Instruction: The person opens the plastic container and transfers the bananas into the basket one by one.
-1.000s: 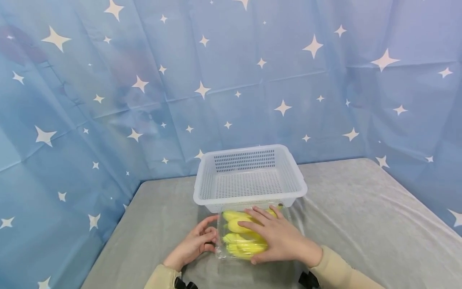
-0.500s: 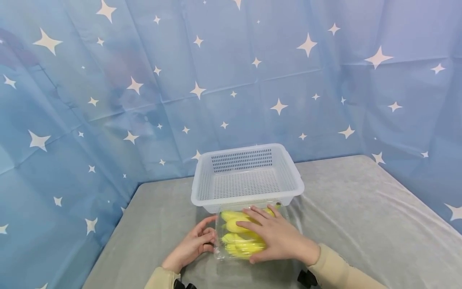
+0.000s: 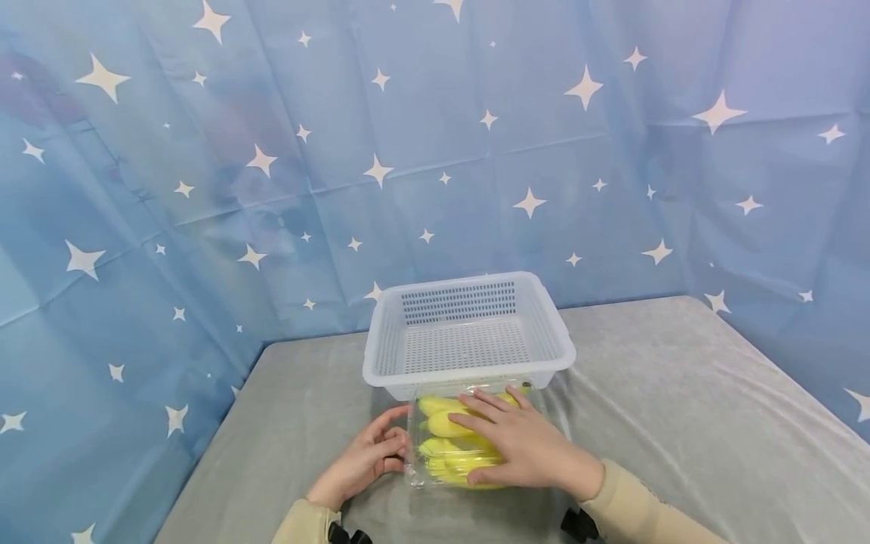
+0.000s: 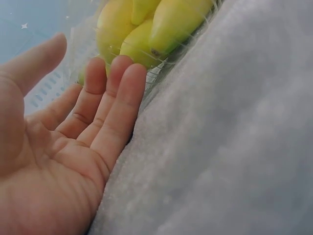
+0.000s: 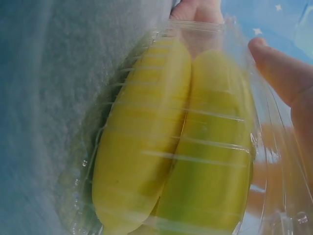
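Basket, cloth and starry backdrop

A white perforated plastic basket (image 3: 469,332) stands on a table covered in grey cloth (image 3: 680,408), near its far edge. Blue fabric with white stars (image 3: 435,136) hangs behind and along both sides.

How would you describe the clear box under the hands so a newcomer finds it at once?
On the grey table, look just in front of the white perforated basket. There lies a clear plastic box with the right hand flat on its lid and the left hand at its side. It alone holds yellow bananas.
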A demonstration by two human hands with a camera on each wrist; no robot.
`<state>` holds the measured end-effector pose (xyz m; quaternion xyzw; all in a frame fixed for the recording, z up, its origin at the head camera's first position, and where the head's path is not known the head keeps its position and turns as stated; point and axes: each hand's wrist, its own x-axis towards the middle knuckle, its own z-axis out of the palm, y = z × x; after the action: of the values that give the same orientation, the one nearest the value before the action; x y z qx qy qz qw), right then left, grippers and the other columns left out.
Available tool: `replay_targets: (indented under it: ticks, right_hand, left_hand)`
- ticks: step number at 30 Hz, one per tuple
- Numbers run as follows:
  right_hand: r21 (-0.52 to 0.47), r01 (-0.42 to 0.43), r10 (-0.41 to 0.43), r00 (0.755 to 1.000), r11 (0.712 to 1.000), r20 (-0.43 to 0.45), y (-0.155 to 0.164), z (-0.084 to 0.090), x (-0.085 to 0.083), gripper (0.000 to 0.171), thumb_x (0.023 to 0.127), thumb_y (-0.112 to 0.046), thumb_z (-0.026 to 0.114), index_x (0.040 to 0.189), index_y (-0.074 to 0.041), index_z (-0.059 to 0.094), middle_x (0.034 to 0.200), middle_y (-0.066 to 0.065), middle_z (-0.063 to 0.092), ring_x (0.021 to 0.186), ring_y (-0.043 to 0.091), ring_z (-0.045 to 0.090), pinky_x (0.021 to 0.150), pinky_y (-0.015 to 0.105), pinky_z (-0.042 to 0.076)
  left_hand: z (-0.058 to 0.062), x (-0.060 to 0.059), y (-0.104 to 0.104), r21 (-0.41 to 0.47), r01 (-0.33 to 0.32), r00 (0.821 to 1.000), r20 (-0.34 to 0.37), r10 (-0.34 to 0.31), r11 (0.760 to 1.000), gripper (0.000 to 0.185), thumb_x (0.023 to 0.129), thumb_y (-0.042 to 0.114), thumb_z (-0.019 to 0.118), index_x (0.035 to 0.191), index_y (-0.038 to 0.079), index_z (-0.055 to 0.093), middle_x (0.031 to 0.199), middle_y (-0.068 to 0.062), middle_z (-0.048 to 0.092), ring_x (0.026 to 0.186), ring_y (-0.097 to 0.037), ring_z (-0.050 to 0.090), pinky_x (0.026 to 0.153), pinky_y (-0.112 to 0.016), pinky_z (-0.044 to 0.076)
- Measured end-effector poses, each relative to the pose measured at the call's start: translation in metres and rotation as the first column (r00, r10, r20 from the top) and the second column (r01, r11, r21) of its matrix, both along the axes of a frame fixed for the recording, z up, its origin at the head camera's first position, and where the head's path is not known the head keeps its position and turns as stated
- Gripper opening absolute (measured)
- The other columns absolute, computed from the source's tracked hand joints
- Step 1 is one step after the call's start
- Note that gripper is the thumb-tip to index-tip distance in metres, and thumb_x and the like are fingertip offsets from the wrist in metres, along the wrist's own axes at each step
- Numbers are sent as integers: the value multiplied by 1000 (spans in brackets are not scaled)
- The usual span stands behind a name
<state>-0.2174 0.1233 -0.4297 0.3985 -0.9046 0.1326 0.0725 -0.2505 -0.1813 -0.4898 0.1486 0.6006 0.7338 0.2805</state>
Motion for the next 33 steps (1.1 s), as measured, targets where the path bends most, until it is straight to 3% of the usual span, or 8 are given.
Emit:
replay_targets:
  ticks: [9,15,19,33]
  right_hand:
    - [59,-35,38,998,998,-41,-1,-2,5,68,92,-61,50,149,-24,41,154,7,33,140,30,30,107,65,20]
    - [119,-8,19,996,993,-86,-2,4,2,65,94,-59,48,149,-23,41,152,5,37,139,31,33,106,64,24]
    - [121,-4,12,998,993,-64,-4,5,3,64,95,-57,46,149,-23,41,153,5,36,139,32,32,106,65,24]
    - [103,-4,8,999,995,-42,-4,6,3,61,97,-54,45,150,-22,39,152,3,38,139,31,33,107,64,23]
  left_hand:
    - [-6,6,-1,5,1,1000,30,-1,1000,64,101,17,52,153,6,15,98,-3,58,86,-14,60,78,-32,54]
    - [1,1,0,22,16,1000,-8,-15,1000,57,105,16,43,153,6,14,99,-2,58,86,-13,62,78,-31,54]
    - [3,-1,-2,21,26,1000,-3,-26,999,55,106,16,39,154,7,14,99,-3,59,86,-13,63,79,-32,54]
    - [1,-3,-2,-6,7,1000,8,-7,1000,63,102,15,50,154,7,14,96,-3,57,83,-13,61,77,-31,54]
